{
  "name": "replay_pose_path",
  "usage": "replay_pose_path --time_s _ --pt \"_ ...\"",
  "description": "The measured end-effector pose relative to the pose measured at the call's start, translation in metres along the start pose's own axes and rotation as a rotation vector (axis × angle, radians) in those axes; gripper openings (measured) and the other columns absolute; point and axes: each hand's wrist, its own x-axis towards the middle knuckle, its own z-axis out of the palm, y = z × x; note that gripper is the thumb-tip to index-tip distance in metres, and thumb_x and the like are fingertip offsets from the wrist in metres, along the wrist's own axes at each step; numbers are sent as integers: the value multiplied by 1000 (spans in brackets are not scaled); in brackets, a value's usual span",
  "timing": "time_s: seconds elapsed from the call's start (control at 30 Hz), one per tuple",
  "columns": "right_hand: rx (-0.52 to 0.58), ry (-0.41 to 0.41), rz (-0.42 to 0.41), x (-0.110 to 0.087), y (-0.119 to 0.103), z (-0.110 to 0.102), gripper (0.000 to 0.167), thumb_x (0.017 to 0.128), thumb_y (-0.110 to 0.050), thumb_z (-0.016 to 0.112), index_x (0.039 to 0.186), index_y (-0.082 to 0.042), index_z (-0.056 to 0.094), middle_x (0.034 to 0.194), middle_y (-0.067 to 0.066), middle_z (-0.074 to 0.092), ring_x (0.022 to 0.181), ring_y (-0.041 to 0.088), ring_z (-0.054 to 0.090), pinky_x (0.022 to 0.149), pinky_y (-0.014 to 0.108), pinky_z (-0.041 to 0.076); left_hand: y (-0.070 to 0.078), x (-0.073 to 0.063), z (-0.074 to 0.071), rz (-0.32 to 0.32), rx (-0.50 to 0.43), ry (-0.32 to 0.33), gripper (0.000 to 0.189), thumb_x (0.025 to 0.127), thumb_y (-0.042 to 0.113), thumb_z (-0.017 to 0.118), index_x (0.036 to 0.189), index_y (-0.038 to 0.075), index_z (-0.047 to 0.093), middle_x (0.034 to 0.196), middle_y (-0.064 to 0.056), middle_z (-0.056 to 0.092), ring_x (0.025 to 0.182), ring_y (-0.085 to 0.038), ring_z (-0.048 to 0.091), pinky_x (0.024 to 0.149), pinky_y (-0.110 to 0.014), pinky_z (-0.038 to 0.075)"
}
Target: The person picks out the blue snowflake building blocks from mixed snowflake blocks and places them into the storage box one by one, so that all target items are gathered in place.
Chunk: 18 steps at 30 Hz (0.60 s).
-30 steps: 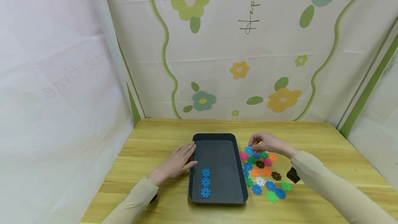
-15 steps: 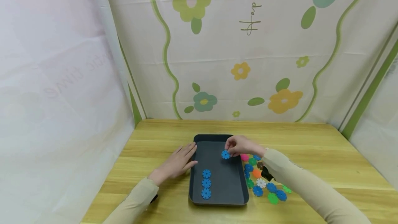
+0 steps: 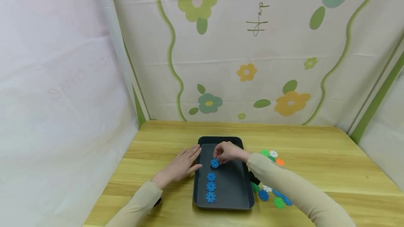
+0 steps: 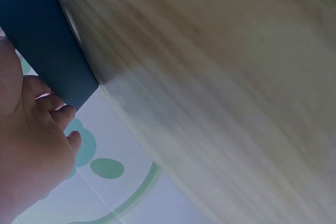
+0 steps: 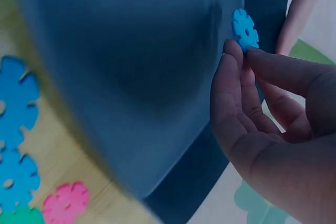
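Note:
Between thumb and fingertips my right hand [image 3: 229,152] pinches a blue notched plastic disc [image 3: 215,163], held over the left part of the dark grey tray [image 3: 233,199]. Just nearer to me, several blue discs [image 3: 211,186] form a column along the tray's left side. In the right wrist view the held blue disc [image 5: 245,29] stands tilted above the tray floor, its lower edge in the fingertips. My left hand [image 3: 178,165] rests with extended fingers against the tray's left rim; the left wrist view shows its fingers [image 4: 63,114] at the tray's outer wall.
Right of the tray lie loose notched discs in several colours, among them a green disc [image 3: 279,203], a white disc [image 3: 273,153] and a pink disc [image 5: 66,203]. My right sleeve [image 3: 293,181] hides part of them. A patterned cloth [image 3: 233,45] hangs behind the wooden table [image 3: 170,132].
My right hand has carried the blue disc leftward from the loose pile, across the tray's right rim, to beyond the far end of the blue column. My left hand has stayed at the rim.

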Motion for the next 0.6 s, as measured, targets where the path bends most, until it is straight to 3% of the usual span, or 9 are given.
replay_pose_path --time_s 0.43,0.6 --pt "18 -33 3 8 -2 14 7 89 4 65 93 2 70 83 15 73 73 29 72 67 36 63 -1 1 3 4 -6 6 70 104 54 36 158 10 26 167 -6 21 153 -24 26 125 -49 24" --pt "37 -31 40 10 -2 17 6 88 4 66 92 2 70 81 12 72 70 23 72 66 35 63 -2 1 2 9 -8 15 70 104 53 37 158 9 25 167 -7 22 153 -25 26 125 -49 24"
